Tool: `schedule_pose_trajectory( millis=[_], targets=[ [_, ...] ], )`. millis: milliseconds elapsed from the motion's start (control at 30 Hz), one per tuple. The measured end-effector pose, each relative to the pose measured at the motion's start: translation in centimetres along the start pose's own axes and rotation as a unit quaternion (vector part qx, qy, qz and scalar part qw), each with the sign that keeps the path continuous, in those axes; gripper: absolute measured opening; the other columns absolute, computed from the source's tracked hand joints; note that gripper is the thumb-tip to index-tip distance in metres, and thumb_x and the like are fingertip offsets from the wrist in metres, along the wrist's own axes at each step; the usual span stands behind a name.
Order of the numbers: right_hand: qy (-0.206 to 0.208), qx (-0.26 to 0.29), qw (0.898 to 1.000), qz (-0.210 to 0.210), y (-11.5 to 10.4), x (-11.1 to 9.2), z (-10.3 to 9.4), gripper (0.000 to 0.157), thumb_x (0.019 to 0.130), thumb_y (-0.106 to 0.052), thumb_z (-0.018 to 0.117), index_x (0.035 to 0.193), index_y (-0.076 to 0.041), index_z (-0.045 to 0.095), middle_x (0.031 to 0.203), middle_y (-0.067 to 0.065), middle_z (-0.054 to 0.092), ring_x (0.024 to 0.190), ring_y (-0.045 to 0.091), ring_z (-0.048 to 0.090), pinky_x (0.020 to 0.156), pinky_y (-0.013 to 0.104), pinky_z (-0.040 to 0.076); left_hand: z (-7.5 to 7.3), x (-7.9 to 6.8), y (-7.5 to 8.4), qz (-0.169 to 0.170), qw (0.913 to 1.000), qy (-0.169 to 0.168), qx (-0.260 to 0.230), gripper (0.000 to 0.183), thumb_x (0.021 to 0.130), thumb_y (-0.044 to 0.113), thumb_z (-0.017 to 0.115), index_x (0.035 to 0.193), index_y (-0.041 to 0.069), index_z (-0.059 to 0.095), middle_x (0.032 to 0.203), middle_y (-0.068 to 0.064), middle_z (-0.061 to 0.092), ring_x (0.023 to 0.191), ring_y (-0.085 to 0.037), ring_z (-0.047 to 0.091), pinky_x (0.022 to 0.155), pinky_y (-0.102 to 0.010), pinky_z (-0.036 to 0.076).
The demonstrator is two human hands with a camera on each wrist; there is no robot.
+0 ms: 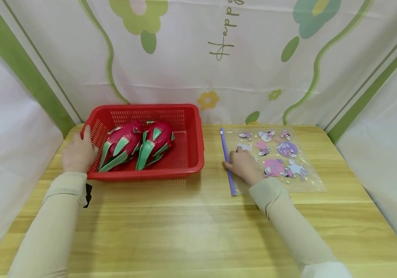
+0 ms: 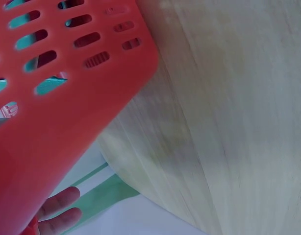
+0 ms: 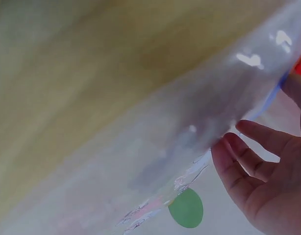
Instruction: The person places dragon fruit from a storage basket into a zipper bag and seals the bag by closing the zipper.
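A red plastic basket point(image 1: 191, 154) with slotted walls stands on the left of the table, with two dragon fruits point(image 1: 123, 143) lying inside it. My left hand point(image 1: 79, 152) grips the basket's left rim; in the left wrist view its fingers point(image 2: 62, 203) show past the red wall. To the right lies a clear zip bag point(image 1: 302, 173) with pink and purple cartoon prints and a purple zip strip point(image 1: 231, 181). My right hand point(image 1: 243, 165) rests on the bag beside that strip. In the right wrist view, bent fingertips touch the plastic and the thumb point(image 3: 295, 88) is at the strip.
The wooden table point(image 1: 184, 231) reaches back to a white curtain point(image 1: 184, 65) with flower prints. More white cloth point(image 1: 386, 154) hangs along both sides. A strip of wood separates the basket from the bag.
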State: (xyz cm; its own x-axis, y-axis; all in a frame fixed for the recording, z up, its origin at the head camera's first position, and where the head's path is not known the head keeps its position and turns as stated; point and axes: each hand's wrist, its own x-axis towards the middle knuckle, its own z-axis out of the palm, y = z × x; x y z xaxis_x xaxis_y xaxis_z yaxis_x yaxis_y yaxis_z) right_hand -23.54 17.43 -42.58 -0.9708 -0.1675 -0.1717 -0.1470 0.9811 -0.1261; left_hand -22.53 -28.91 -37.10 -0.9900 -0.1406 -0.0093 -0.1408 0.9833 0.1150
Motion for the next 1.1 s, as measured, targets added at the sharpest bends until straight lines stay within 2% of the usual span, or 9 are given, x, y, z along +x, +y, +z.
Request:
schedule_pose_trajectory(
  millis=[233,367,533,667,767,933,1000,1100],
  targets=[
    [0.028,0.006,1.0,0.001,-0.2,0.0,-0.1,0.036,0.091,-0.036,0.053,0.098,-0.002,0.065,0.106,0.019,0.053,0.088,0.034,0.057,0.072,0.047,0.053,-0.5,-0.1,0.0,0.002,1.0,-0.004,-0.003,0.071,0.094,0.019,0.039,0.152,0.001,0.002,0.128,-0.045,0.029,0.09,-0.057,0.049,0.061,-0.058,0.047],
    [0.021,-0.001,1.0,-0.002,-0.5,-0.2,-0.4,0.03,0.088,-0.03,0.055,0.093,-0.002,0.065,0.108,0.02,0.053,0.089,0.036,0.056,0.073,0.049,0.052,-0.7,-0.1,-0.1,0.005,1.0,0.002,-0.003,0.07,0.094,0.018,0.04,0.151,0.0,0.003,0.125,-0.045,0.03,0.087,-0.056,0.05,0.059,-0.057,0.047],
    [-0.02,-0.008,1.0,0.005,-1.1,-0.6,-1.0,0.04,0.086,-0.03,0.058,0.108,0.003,0.061,0.119,0.024,0.049,0.101,0.041,0.054,0.079,0.053,0.052,-0.6,0.0,-0.1,0.003,1.0,0.001,-0.003,0.07,0.094,0.019,0.039,0.151,0.0,0.003,0.124,-0.045,0.031,0.085,-0.055,0.05,0.059,-0.057,0.047],
    [-0.023,-0.013,1.0,0.008,-1.5,-1.1,-0.8,0.047,0.089,-0.026,0.057,0.123,0.007,0.055,0.13,0.025,0.049,0.112,0.043,0.053,0.088,0.054,0.051,-0.5,0.0,0.0,-0.003,1.0,-0.005,-0.003,0.07,0.094,0.019,0.039,0.152,0.001,0.002,0.125,-0.044,0.03,0.087,-0.055,0.05,0.061,-0.057,0.048],
    [-0.006,-0.016,1.0,0.007,-1.6,-1.3,-0.3,0.045,0.09,-0.021,0.055,0.126,0.007,0.053,0.13,0.023,0.053,0.112,0.043,0.054,0.089,0.054,0.051,-0.4,0.0,0.0,-0.004,1.0,-0.006,-0.004,0.07,0.094,0.019,0.039,0.152,0.002,0.002,0.125,-0.044,0.03,0.088,-0.056,0.05,0.063,-0.058,0.048],
    [0.034,0.011,0.999,0.019,-1.5,-1.4,0.4,0.032,0.088,-0.008,0.052,0.116,0.006,0.059,0.119,0.02,0.06,0.106,0.039,0.059,0.084,0.053,0.054,-0.3,-0.1,-0.1,0.0,1.0,0.001,-0.007,0.07,0.094,0.018,0.039,0.152,0.002,0.003,0.123,-0.044,0.03,0.088,-0.057,0.05,0.064,-0.06,0.047],
    [0.057,0.026,0.998,0.025,-1.6,-1.5,0.6,0.035,0.085,-0.003,0.055,0.118,0.008,0.056,0.117,0.022,0.06,0.105,0.039,0.059,0.084,0.052,0.054,-0.2,-0.1,-0.1,0.001,1.0,0.003,-0.006,0.07,0.094,0.018,0.039,0.152,0.002,0.004,0.122,-0.044,0.031,0.086,-0.057,0.05,0.064,-0.06,0.047],
    [0.109,0.029,0.993,0.023,-1.7,-1.7,0.8,0.048,0.083,0.003,0.058,0.128,0.012,0.046,0.119,0.027,0.058,0.105,0.042,0.061,0.083,0.052,0.054,-0.1,0.0,-0.2,0.002,1.0,0.005,-0.003,0.07,0.094,0.018,0.039,0.152,0.002,0.004,0.121,-0.044,0.032,0.086,-0.056,0.05,0.064,-0.06,0.047]
  ],
)
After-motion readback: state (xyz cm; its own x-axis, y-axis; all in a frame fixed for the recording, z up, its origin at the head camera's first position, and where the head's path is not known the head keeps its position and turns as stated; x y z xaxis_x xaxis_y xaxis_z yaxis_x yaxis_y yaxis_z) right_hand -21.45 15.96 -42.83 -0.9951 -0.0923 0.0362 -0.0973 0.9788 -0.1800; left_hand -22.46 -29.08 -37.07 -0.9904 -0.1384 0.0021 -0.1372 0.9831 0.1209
